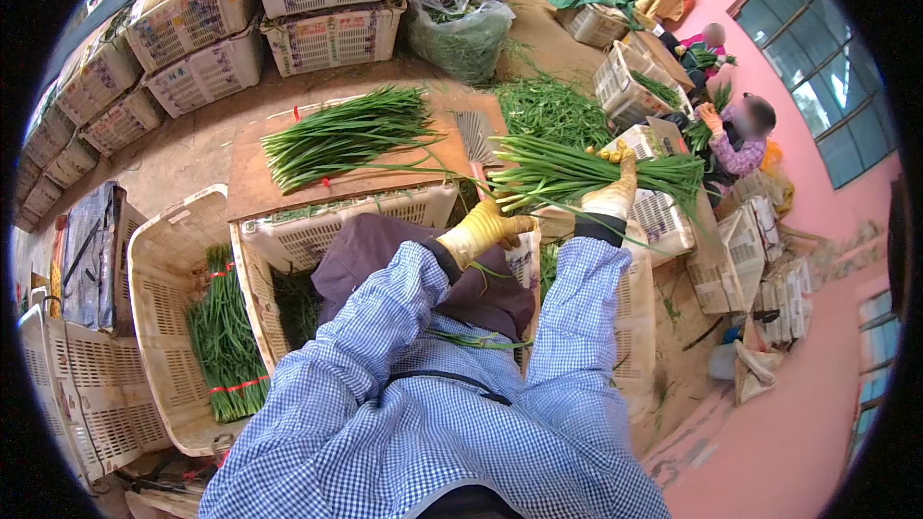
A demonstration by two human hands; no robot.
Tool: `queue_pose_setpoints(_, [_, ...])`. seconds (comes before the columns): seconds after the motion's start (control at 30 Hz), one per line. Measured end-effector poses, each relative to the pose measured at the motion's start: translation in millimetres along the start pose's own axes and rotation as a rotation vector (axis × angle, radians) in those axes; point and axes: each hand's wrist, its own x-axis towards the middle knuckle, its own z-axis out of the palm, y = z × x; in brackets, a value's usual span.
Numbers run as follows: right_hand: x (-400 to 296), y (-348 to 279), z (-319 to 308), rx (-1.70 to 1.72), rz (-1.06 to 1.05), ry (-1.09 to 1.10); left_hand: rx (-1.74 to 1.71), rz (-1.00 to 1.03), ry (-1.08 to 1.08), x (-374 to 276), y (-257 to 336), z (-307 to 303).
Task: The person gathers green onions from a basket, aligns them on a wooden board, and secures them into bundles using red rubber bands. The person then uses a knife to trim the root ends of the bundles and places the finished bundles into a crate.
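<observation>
My right hand point(613, 180), in a yellow-coated work glove, grips a loose bunch of long green chives point(548, 166), pale stem ends pointing left. My left hand point(479, 234), gloved likewise, is just below those stem ends with its fingers curled; a loose leaf point(490, 270) hangs beneath it, and whether it is pinched is unclear. Before me, a second bunch of chives point(353, 133) lies on a wooden board point(252, 191), with red tape point(324, 182) showing at its edge. A slotted fan-shaped tool point(474, 137) with a red handle rests at the board's right side.
At left, a plastic crate point(148, 288) holds chives tied with red bands point(209, 346). Stacked crates point(332, 36) and a clear bag of greens point(461, 36) stand beyond the board. Loose greens point(551, 112) cover the floor. Two people point(732, 137) sit at right, handling greens.
</observation>
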Motion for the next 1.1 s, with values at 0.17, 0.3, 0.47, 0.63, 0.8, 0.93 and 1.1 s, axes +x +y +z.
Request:
queue_pose_setpoints(0.17, [-11, 6, 9, 0.018, 0.012, -0.06, 0.162, 0.169, -0.018, 16, -23, 18])
queue_pose_setpoints(0.3, [11, -12, -5, 0.02, -0.026, -0.093, 0.215, 0.081, 0.119, -1, -18, -19])
queue_pose_setpoints(0.47, [17, -20, 1, 0.012, -0.04, -0.066, 0.901, -0.009, 0.329, -9, -75, -102])
queue_pose_setpoints(0.63, [17, -27, -6, -0.01, -0.066, -0.048, 1.334, 0.209, 0.623, -51, 6, -45])
queue_pose_setpoints(0.8, [5, -10, 4, -0.015, -0.044, -0.113, 0.927, 0.658, 0.634, -72, 41, 3])
queue_pose_setpoints(0.93, [-25, -4, 32, -0.076, -0.091, -0.117, 0.876, 0.434, 0.542, -49, 54, 19])
queue_pose_setpoints(1.1, [-37, 0, 39, -0.1, -0.126, -0.144, 0.76, 0.282, 0.479, -11, 41, 25])
